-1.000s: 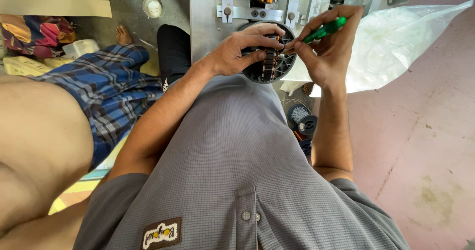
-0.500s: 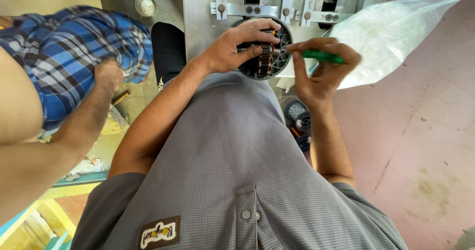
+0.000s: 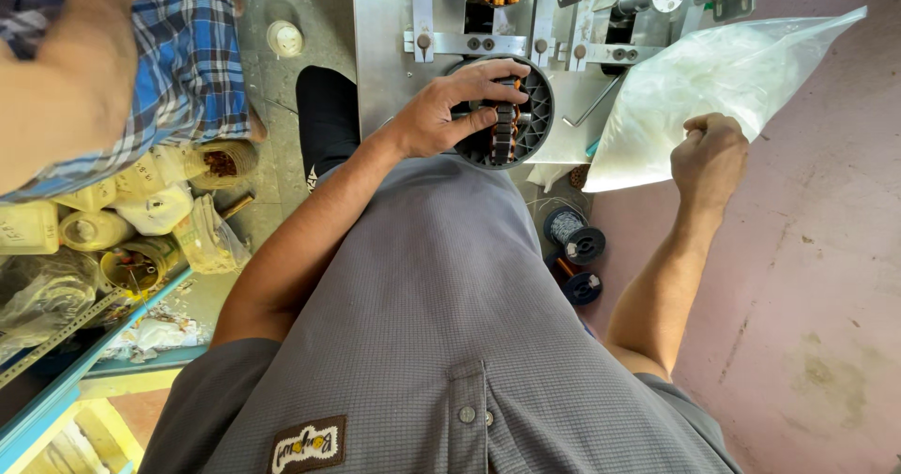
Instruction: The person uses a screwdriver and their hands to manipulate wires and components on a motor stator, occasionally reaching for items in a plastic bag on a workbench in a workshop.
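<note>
Workshop: metal winding machine (image 3: 563,23), wire spools (image 3: 574,235).

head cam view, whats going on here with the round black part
A person in a grey shirt sits at a metal machine. Their left hand grips a round black ribbed holder with a dark stacked core in it, resting on the machine's plate. Their right hand is closed at the edge of a clear plastic bag of white material; what it holds cannot be seen. Wire spools sit on the floor below. Another person in a blue plaid shirt is at the left.
</note>
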